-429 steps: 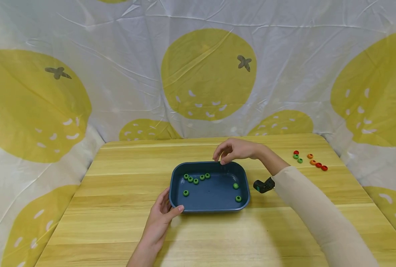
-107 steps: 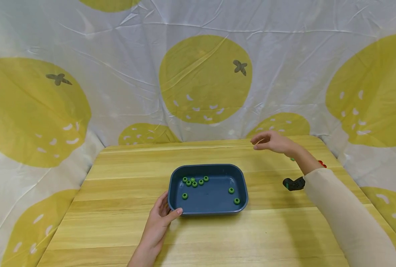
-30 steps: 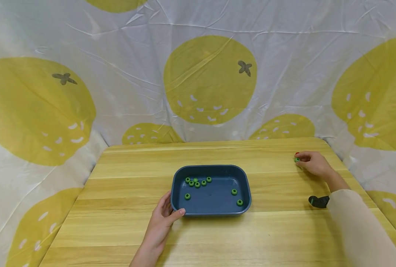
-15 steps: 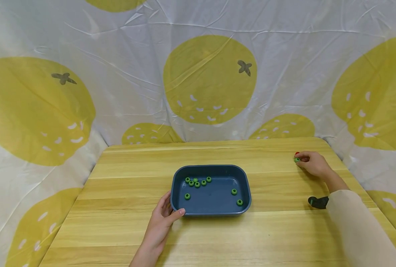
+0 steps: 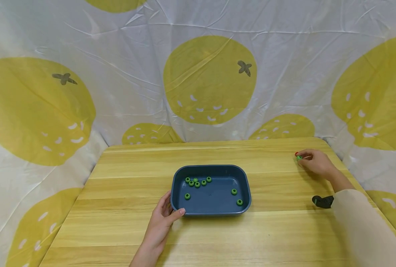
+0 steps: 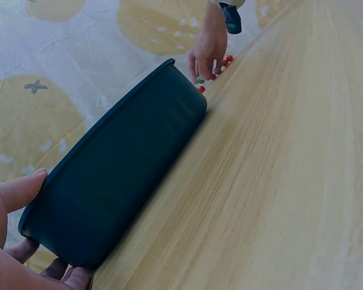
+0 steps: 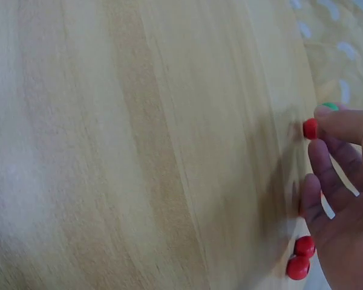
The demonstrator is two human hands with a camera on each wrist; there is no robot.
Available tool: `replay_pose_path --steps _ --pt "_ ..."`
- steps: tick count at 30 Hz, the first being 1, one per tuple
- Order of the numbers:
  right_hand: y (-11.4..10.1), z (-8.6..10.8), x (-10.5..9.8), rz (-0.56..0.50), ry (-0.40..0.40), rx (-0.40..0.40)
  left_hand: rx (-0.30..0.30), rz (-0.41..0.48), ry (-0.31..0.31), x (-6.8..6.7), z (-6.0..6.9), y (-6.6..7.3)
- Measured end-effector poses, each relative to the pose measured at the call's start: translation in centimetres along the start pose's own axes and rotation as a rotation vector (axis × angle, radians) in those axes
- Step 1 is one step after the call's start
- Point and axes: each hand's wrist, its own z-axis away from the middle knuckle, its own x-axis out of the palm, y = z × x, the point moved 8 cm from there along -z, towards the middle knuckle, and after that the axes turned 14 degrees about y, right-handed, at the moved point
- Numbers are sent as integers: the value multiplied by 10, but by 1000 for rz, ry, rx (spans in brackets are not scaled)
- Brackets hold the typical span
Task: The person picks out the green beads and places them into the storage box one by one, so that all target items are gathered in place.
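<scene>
My left hand (image 5: 159, 224) grips the near left corner of a dark blue rectangular tray (image 5: 211, 214), thumb over the rim and fingers beneath, as the left wrist view shows. Inside lie several green beads (image 5: 197, 184) with holes, most of them grouped at the far left. At the table's far right, my right hand (image 5: 318, 163) pinches another green bead (image 5: 299, 158) between thumb and fingers. Just behind that bead sits a red bead (image 5: 296, 153). In the right wrist view the held green bead (image 7: 330, 106) is mostly hidden by a fingertip.
Two more red beads (image 7: 297, 268) lie on the table under the right hand's lower edge in the right wrist view. A black wrist device (image 5: 323, 201) hangs under the right sleeve. A lemon-print cloth (image 5: 211, 78) stands behind the wooden table (image 5: 134, 178).
In the last half second my right hand has risen slightly with the green bead. Since the oldest frame, one more green bead is in the tray. The left hand keeps its grip.
</scene>
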Motion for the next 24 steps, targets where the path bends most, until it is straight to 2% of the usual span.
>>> replay_pose_path --steps 13,24 --pt "-9 -3 -1 -71 -47 22 1 7 2 0 0 0" --pt "-36 -4 3 -129 -91 -11 5 11 -4 0 0 1"
